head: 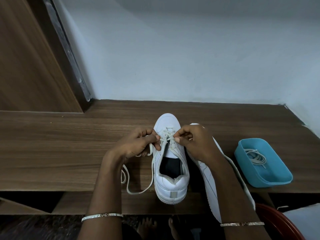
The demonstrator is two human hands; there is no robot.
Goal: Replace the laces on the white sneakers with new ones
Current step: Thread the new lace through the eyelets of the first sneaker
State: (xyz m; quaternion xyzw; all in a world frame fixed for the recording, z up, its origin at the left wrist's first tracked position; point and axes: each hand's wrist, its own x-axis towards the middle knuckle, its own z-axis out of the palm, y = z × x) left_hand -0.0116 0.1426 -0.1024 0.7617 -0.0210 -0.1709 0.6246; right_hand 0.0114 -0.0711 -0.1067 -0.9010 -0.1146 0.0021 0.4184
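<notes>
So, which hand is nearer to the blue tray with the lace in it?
The right hand. It pinches the lace at the right of the upright sneaker, closer to the blue tray; the left hand pinches it at the left, farther away.

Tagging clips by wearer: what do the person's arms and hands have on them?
Both forearms are bare: no sleeves, no gloves. A thin silvery bangle rings the left wrist; a similar thin bangle rings the right wrist.

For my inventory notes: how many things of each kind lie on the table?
sneakers: 2
tray: 1
laces: 2, one in a sneaker, one coil in the tray
total: 5
</notes>
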